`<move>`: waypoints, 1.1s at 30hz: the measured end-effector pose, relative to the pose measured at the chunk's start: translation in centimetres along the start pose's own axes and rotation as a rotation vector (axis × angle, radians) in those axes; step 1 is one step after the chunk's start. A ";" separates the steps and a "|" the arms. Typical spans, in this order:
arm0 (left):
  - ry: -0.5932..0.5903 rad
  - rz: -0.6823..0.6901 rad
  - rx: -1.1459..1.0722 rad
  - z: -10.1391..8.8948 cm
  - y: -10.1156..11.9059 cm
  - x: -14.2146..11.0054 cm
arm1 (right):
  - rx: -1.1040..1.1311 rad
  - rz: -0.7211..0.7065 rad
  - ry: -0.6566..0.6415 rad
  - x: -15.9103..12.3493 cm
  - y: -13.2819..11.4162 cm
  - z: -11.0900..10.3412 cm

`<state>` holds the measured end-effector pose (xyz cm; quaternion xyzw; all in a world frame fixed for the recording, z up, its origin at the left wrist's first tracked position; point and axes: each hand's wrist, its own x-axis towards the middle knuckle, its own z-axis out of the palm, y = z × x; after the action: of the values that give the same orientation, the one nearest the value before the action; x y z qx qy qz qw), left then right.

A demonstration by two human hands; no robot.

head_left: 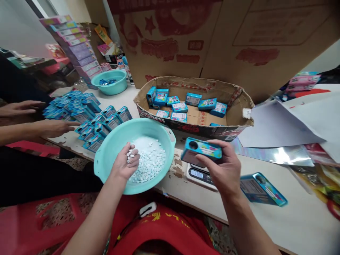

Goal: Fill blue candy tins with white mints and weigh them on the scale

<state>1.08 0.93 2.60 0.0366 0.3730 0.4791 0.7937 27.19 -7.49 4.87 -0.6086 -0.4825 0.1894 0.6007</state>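
My left hand [126, 161] is over the turquoise basin [106, 166], its curled fingers closed round a few small white tablets. More loose white tablets [151, 163] and white powder lie on the basin's floor. My right hand [225, 164] grips a small blue box [203, 148] with a dark round hole in its top. This box is just above a small digital scale [201, 176] with a lit display, and I cannot tell whether the two touch. Right of my right hand, another blue box [262, 189] stands on the table.
A cut-down cardboard tray [202, 119] behind the scale holds several blue boxes. Left of the basin are rows of blue boxes [102, 125], with another person's hands [57, 127] beside them. A second turquoise basin [117, 86] stands farther back. Paper sheets [281, 122] lie at right.
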 end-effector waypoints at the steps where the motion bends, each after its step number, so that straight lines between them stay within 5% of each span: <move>1: -0.028 0.021 -0.036 0.2 0.1 0.0 | 0.015 -0.010 -0.080 -0.1 -0.9 1.1; 6: -0.037 0.100 -0.070 2.0 1.4 -0.5 | 0.019 -0.055 -0.309 -0.3 -2.2 6.4; 11: -0.070 0.438 -0.051 4.7 1.4 -1.3 | -0.143 -0.203 -0.384 -0.5 -1.8 10.0; 17: 0.049 0.794 0.144 5.7 -0.2 -0.7 | -0.188 -0.234 -0.472 -1.5 -2.4 12.1; 33: -0.018 0.799 0.266 6.9 -0.4 -1.6 | -0.082 -0.235 -0.407 -1.5 -2.4 12.0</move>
<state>5.27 1.51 8.34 0.2846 0.3812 0.6966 0.5371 15.91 -2.58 4.10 -0.5214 -0.6686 0.2170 0.4837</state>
